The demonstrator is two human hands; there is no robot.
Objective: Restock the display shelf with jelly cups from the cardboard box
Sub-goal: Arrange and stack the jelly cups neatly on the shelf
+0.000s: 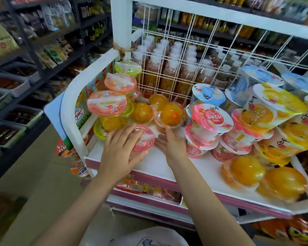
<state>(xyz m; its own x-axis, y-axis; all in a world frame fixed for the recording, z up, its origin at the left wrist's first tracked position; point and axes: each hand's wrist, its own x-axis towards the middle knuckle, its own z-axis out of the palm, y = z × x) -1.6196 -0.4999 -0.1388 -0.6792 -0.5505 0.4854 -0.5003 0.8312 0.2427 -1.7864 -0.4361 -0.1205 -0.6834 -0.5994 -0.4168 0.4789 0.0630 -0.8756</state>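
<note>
On the white display shelf my left hand grips a pink-lidded jelly cup that rests on the shelf surface. My right hand lies just right of that cup with fingers straight, its fingertips reaching an overturned orange jelly cup. A stack of pink- and green-lidded cups stands at the shelf's left end. Larger tubs with pink, orange and blue lids are piled on the right. The cardboard box is out of view.
A white wire grid backs the shelf, with bottles behind it. Two overturned orange cups lie at the front right. A lower pink-edged shelf holds more packets. Dark store racks line the aisle on the left.
</note>
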